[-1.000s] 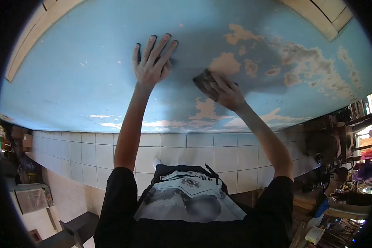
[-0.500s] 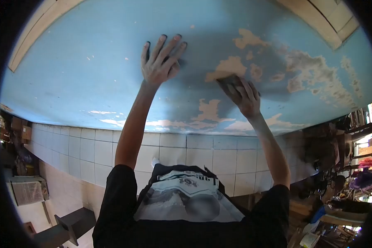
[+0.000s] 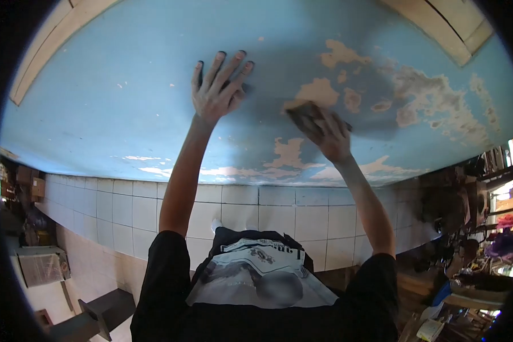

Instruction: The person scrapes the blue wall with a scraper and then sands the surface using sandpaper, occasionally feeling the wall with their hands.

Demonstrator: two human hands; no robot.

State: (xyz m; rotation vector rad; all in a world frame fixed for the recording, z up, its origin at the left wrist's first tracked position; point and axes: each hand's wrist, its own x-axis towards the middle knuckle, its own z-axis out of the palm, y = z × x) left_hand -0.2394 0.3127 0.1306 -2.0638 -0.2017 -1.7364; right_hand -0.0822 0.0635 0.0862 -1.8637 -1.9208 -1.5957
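My left hand (image 3: 215,94) lies against the blue wall (image 3: 148,108) with its fingers spread, dusty and holding nothing. To its right, my right hand (image 3: 332,137) presses a dark piece of sandpaper (image 3: 303,121) to the wall, its fingers over the sheet and slightly blurred. Just above the sandpaper is a pale bare patch (image 3: 319,91) where the blue paint is gone. More peeled patches (image 3: 433,94) with greyish stains spread to the right, and another pale patch (image 3: 288,153) sits below the right hand.
White tiles (image 3: 239,196) cover the floor along the wall's foot. Wooden frames (image 3: 444,28) border the wall at both upper corners. A dark grey stand (image 3: 105,310) is at lower left, near a wrapped box (image 3: 43,267). Cluttered goods (image 3: 473,228) fill the right side.
My right hand and the sandpaper have shifted a little to the left across the wall. The left hand stays spread at about the same place.
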